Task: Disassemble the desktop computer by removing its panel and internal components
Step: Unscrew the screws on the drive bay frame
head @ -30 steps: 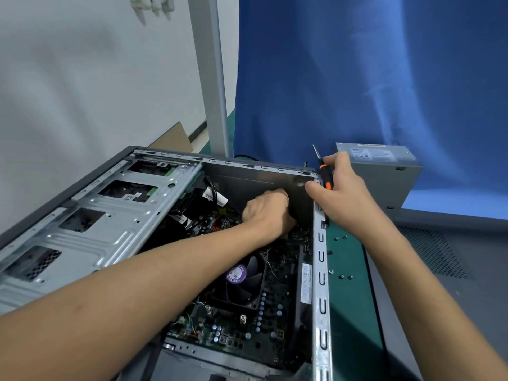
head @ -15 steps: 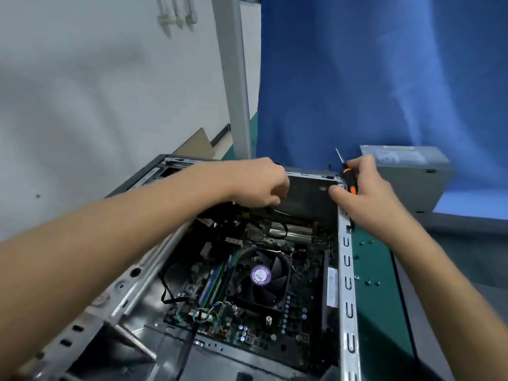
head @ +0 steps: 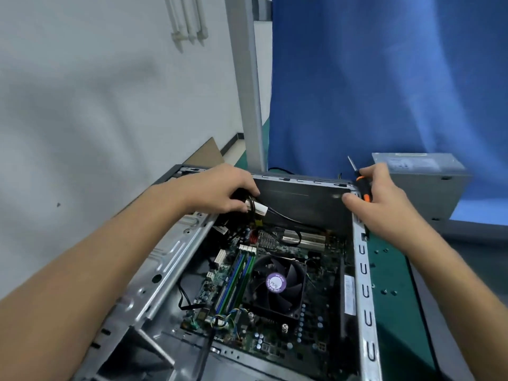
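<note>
Lifted out of the case since a second ago, the left hand [head: 220,191] curls round a bundle of black cables [head: 275,214] beside a pale grey wall [head: 82,105]. The open grey metal computer case [head: 176,257] lies on a green mat [head: 393,312]. The right hand [head: 384,199] grips an orange-and-black screwdriver [head: 362,187] at the case's rim, before a blue curtain [head: 384,78].

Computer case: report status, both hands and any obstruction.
Left hand grips cable bundle at far wall. Right hand holds screwdriver, thumb on case corner. Motherboard and fan in place; cables trail over board.
</note>
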